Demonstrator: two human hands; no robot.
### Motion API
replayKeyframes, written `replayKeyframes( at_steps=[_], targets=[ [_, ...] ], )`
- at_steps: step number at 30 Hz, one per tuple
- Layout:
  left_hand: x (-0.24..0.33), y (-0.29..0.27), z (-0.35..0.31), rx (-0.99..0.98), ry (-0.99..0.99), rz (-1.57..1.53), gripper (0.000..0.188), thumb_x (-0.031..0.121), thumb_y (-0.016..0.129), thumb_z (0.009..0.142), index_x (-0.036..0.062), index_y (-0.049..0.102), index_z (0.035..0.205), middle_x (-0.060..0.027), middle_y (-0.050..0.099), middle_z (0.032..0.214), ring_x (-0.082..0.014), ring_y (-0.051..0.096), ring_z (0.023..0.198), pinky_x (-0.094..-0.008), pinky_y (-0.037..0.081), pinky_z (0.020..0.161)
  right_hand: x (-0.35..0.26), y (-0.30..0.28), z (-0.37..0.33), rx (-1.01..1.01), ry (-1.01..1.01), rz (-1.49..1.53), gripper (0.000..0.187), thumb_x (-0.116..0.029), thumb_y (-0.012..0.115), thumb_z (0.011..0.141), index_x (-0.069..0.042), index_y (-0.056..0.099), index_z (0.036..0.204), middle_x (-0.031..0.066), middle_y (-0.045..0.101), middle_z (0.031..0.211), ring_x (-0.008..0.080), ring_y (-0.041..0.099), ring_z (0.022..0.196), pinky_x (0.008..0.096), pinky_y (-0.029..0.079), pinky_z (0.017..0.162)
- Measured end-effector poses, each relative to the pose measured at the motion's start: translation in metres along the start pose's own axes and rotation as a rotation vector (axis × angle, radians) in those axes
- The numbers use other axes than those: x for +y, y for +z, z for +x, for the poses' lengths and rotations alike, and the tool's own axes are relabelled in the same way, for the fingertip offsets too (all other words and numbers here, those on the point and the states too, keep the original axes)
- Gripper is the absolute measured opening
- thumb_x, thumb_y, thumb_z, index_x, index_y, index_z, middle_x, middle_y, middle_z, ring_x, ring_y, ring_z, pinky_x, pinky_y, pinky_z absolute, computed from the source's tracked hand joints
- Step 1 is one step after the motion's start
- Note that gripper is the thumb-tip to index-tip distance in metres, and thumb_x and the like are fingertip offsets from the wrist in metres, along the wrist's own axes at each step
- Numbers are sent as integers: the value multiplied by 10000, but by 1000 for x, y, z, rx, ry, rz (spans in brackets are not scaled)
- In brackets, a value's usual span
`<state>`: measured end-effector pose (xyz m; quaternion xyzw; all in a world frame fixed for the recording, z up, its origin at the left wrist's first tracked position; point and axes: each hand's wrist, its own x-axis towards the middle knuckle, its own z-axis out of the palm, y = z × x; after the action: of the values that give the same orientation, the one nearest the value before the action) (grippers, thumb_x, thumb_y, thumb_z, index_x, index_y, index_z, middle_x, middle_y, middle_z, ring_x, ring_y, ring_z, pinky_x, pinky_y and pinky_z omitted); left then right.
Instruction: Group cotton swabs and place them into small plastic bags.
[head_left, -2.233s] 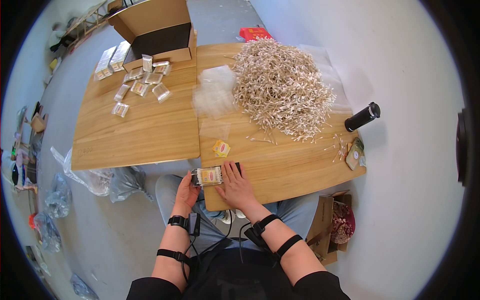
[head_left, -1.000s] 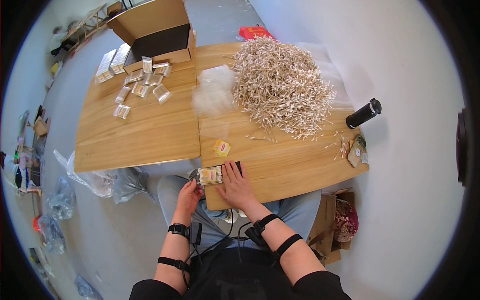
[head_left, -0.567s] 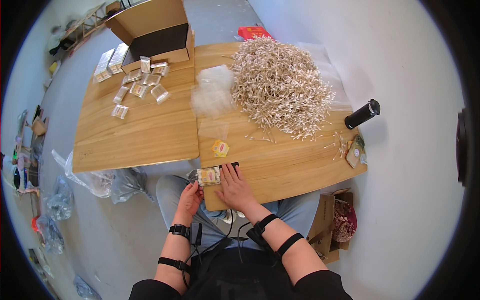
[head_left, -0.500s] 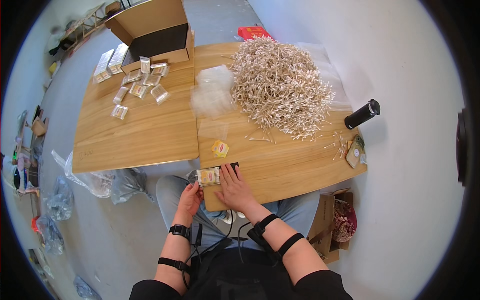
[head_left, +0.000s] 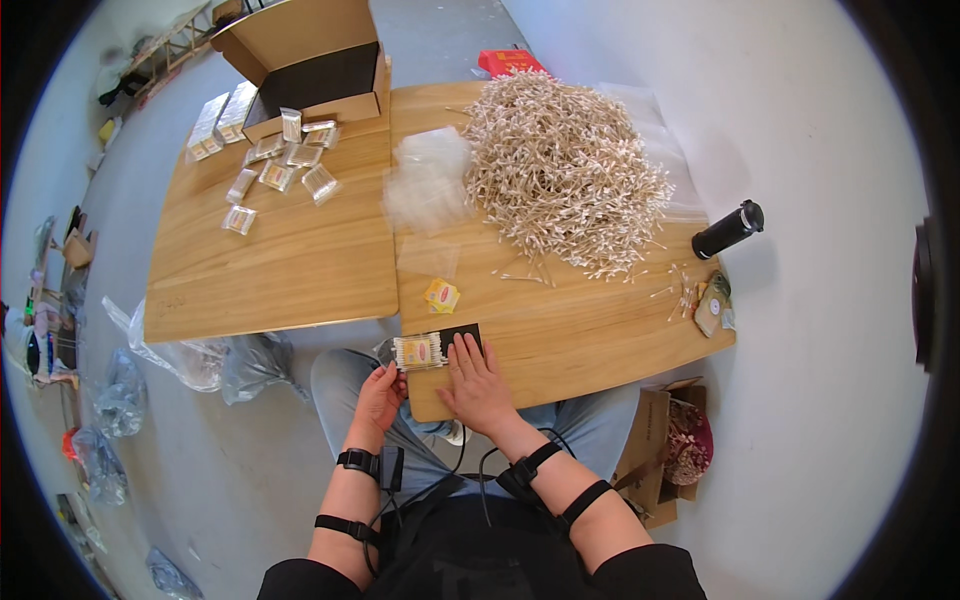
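At the near edge of the table, my left hand pinches the lower left of a small clear bag of cotton swabs with a yellow card inside. The bag's loose film end sticks out to the left. Flat on a black rectangular piece lies my right hand, fingers stretched out, just right of the swabs. It covers part of that black piece. Beyond the bag are a few yellow cards. A large heap of loose cotton swabs covers the far right of the table.
Clear empty bags lie left of the heap. Several filled swab packs lie before an open cardboard box, with stacked packs beside it. A black bottle and a beige-green object stand at the right edge.
My right hand has slid slightly right, off the end of the swab bag, so more of the black piece shows. My left hand keeps its hold in nearly the same place.
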<state>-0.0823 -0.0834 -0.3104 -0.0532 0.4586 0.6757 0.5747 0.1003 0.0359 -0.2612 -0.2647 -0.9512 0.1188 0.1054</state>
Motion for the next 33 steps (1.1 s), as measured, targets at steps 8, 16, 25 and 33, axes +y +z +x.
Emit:
replayKeyframes(
  at_steps=[8,16,25,33],
  targets=[
    [-3,1,3,7,9,43,135,252,640,986,124,617,950,44,627,820,-78,585,734,-278,511,706,-4,-7,2,-43,-7,-5,731,-469,559,922,35,441,1438,208,379,1538,343,290,1466,532,148,1200],
    [13,7,11,58,72,58,196,321,582,1008,142,637,1066,38,681,921,-91,604,784,-274,485,714,4,4,13,-1,53,39,739,-466,549,927,41,418,1448,207,383,1533,349,308,1456,519,169,1197],
    [12,7,26,84,117,82,167,274,616,998,134,640,1085,46,697,945,-77,615,818,-246,456,690,10,4,28,-51,5,-16,713,-479,551,927,-4,445,1448,192,382,1541,329,295,1468,518,150,1204],
    [10,14,25,118,117,70,157,241,667,969,133,641,1080,39,705,948,-82,636,825,-249,476,672,6,1,28,-54,22,-18,709,-493,542,934,-24,446,1456,188,365,1553,326,285,1472,523,133,1207]
  ],
)
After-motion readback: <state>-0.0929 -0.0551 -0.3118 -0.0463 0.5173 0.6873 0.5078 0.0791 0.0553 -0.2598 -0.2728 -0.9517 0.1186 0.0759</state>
